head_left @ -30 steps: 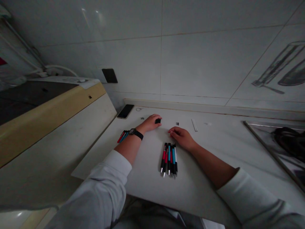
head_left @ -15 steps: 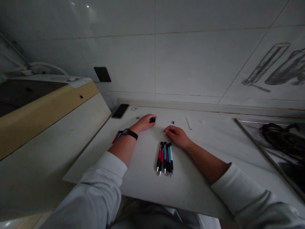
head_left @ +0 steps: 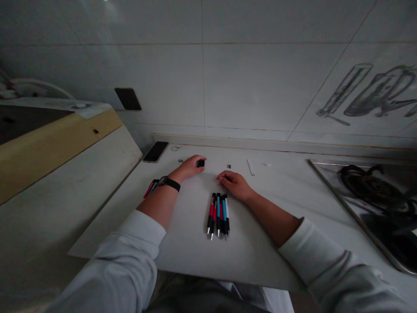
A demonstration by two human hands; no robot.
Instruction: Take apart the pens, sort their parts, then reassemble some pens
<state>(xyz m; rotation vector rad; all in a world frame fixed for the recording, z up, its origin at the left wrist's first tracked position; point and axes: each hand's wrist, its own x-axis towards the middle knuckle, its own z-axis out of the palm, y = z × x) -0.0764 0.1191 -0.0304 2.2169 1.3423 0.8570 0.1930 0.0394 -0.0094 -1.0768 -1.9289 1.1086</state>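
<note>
On the white counter (head_left: 192, 217), my left hand (head_left: 190, 168) has its thumb and fingers closed round a few small black parts (head_left: 200, 163); their exact kind is too small to tell. My right hand (head_left: 235, 184) rests on its side with the fingers curled, and nothing shows in them. Just below it lies a row of several click pens (head_left: 218, 213) in red, blue and white, with black grips and silver tips pointing towards me. More pens (head_left: 150, 188) are partly hidden behind my left wrist, which wears a black watch (head_left: 164, 180).
A phone (head_left: 155, 151) and a thin ring (head_left: 176, 148) lie at the back left. Small dark pieces (head_left: 180, 161), a tiny dark part (head_left: 229, 166) and two white sticks (head_left: 250, 167) lie further back. A gas hob (head_left: 368, 191) is at right, a pale cabinet (head_left: 65, 169) at left.
The whole view has shifted, so everything appears a little further left. Both hands keep nearly the same pose and place on the counter; the pens have not moved.
</note>
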